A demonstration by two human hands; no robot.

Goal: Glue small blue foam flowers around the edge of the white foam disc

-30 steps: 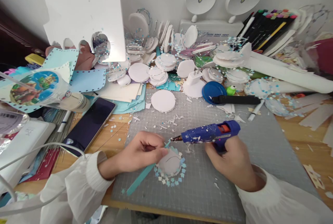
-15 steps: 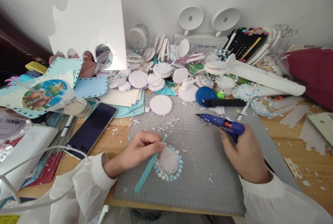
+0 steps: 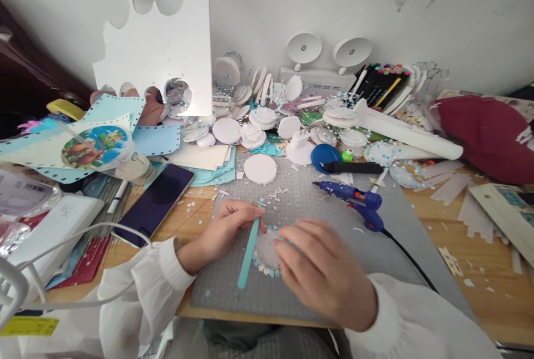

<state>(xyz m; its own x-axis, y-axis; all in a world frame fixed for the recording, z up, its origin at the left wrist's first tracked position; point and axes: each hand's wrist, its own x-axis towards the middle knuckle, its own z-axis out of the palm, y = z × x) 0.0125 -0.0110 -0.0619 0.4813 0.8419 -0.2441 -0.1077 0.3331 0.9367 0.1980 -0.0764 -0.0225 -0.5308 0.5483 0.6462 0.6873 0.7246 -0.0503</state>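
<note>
A teal strip (image 3: pixel 249 253) is pinched at its upper end by my left hand (image 3: pixel 229 228), its lower end over the grey cutting mat (image 3: pixel 325 292). Beside it lies a white disc (image 3: pixel 267 250) edged with small blue and white stars. My right hand (image 3: pixel 321 270) reaches over the disc's right side, fingers bent and together; whatever they hold is blurred and hidden. Resting on the mat further right is the blue glue gun (image 3: pixel 354 197), untouched, its cord trailing to the right. A plain white disc (image 3: pixel 260 169) lies behind my left hand.
A phone (image 3: pixel 156 203) and a lidded cup (image 3: pixel 98 147) stand or lie at the left. White discs (image 3: pixel 226 131) crowd the back, near a blue round lid (image 3: pixel 325 157) and a white lamp (image 3: pixel 304 48). A dark red cloth (image 3: pixel 484 136) is at the right.
My right hand has let go of the glue gun, which now lies on the mat, and has moved left to the starred disc. The teal strip stands steeper. The camera view has shifted slightly.
</note>
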